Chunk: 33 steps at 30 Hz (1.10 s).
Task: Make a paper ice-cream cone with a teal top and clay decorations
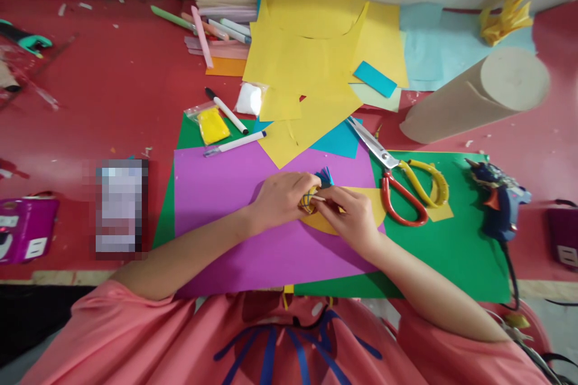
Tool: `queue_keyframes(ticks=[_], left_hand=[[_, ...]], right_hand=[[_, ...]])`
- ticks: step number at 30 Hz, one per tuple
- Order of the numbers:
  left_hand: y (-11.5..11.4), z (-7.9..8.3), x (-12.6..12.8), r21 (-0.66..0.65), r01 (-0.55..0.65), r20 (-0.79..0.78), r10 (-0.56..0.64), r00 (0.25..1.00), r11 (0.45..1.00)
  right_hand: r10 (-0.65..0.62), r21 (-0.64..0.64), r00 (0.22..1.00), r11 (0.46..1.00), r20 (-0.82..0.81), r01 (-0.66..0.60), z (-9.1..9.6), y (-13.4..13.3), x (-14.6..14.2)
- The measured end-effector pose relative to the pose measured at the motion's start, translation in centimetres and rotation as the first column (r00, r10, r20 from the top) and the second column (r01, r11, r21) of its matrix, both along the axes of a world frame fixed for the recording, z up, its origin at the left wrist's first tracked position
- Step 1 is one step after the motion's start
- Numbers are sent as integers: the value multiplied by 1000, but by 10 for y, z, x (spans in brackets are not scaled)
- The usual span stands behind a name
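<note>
My left hand (282,195) is closed around a small yellow paper roll (309,200) with dark crisscross lines. Close to its top, blue fringed paper (325,176) sticks out between my hands. The fingers of my right hand (354,210) pinch at the roll's right side, where a thin pale stick-like piece (318,198) shows; its far end is hidden. Both hands are above a purple sheet (226,210) and a rounded yellow paper piece (325,225). Right of them lie large scissors (391,162) with one red and one yellow handle.
A blue glue gun (501,210) rests on the green sheet (456,258) at right, near a thick paper roll (474,96). Yellow sheets (311,12), markers (239,143) and a yellow clay packet (213,126) lie beyond my hands. A blurred-out phone (118,204) is at left.
</note>
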State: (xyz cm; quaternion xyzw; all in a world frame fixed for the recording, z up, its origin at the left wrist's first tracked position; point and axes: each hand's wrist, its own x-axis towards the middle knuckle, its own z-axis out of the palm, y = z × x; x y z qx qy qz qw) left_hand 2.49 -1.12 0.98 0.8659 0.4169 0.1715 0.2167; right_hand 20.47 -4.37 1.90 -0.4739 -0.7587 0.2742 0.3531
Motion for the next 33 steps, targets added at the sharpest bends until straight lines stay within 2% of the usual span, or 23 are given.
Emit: queue_keyframes(ticks=[4,8,11,16,20,25,33], left_hand=[[5,0,-2,-158,-103,87,117,989,982],[6,-2,-4,-262,-177,141,219,966,949],[5,-4,-4,-276,-194,163,245,956,941],[4,-3,-2,-238,-172,138,209,968,956],[3,-1,-3,-208,-172,130,202,971,963],[2,4,-4,-309,-208,93,248,964,928],[2,-2,-5,-307,-182,140,234,962,934]], right_hand=[[40,86,999,995,13,-41,7,0,2],[-8,200,996,979,-92,27,11,2,5],[28,289,992,957,-124,9,9,3,7],[70,379,996,921,63,-89,5,1,5],[88,350,988,928,130,-129,6,-1,2],[120,318,973,931,195,-179,9,-3,-2],[204,216,952,943,227,-253,8,-3,-2]])
